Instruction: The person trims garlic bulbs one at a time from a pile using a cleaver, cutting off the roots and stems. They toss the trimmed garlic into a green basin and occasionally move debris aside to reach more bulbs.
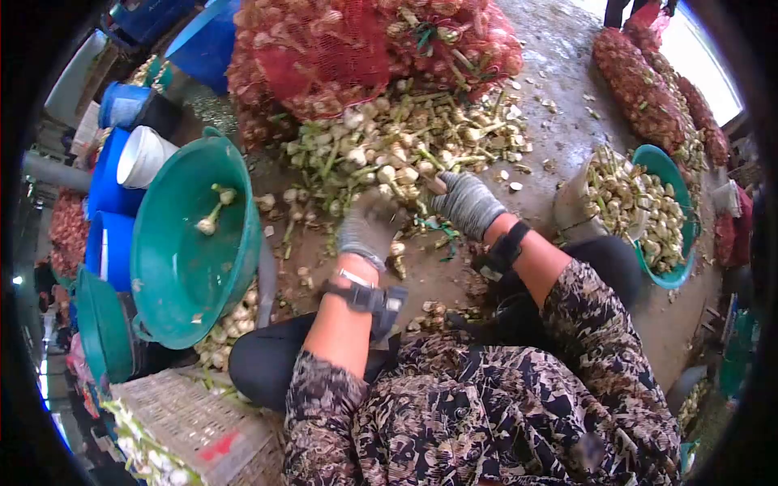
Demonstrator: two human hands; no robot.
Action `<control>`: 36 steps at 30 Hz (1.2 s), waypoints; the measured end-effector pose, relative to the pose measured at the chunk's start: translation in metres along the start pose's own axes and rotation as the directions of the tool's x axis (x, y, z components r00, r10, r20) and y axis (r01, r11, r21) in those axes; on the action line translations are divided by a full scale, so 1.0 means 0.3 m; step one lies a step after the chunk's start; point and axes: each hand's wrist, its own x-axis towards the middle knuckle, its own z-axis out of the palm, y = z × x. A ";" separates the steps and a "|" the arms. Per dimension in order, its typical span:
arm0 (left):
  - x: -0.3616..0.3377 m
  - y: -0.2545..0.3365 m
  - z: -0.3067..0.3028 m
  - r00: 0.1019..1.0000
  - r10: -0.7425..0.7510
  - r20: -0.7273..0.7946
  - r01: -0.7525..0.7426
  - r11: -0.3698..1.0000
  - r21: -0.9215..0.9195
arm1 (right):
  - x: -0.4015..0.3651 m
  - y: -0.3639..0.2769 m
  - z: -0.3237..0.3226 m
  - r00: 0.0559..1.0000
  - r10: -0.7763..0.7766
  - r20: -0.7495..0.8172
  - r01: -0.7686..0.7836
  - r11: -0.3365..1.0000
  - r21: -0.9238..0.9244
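My gloved left hand (369, 225), smeared by motion, hovers at the near edge of a heap of garlic bulbs with stems (389, 150). Just right of it, my gloved right hand (468, 204) is closed, and a short brownish piece shows at its fingertips; I cannot tell what it is. Both grey gloves are close together over the floor. A cut garlic bulb (398, 249) lies on the ground below my left hand. To the left, a large green basin (174, 267) holds a couple of garlic bulbs (209, 222) with short stems.
Red mesh sacks of garlic (312, 53) stand behind the heap. On the right are a full white bucket (574, 212) and a teal tub (690, 243) of garlic. Blue buckets (109, 174) line the left. A woven crate (190, 421) stands near my left knee.
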 end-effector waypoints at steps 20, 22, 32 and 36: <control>0.512 -0.192 -0.786 0.977 0.178 0.114 0.066 -0.770 0.634 | -0.019 0.207 0.142 0.947 0.216 0.238 -0.204 0.976 -0.073; 0.544 -0.203 -0.804 0.982 0.178 0.061 0.025 -0.444 0.896 | -0.013 0.199 0.159 0.946 0.200 0.255 -0.177 0.978 -0.111; 0.410 -0.102 -0.566 0.793 0.010 0.609 -0.256 0.913 0.319 | 0.037 0.004 0.111 0.954 -0.096 0.286 0.147 0.976 -0.163; 0.393 -0.064 -0.747 0.866 -0.050 0.498 -0.222 0.854 0.471 | 0.008 -0.054 0.093 0.941 -0.154 0.300 0.209 0.965 -0.160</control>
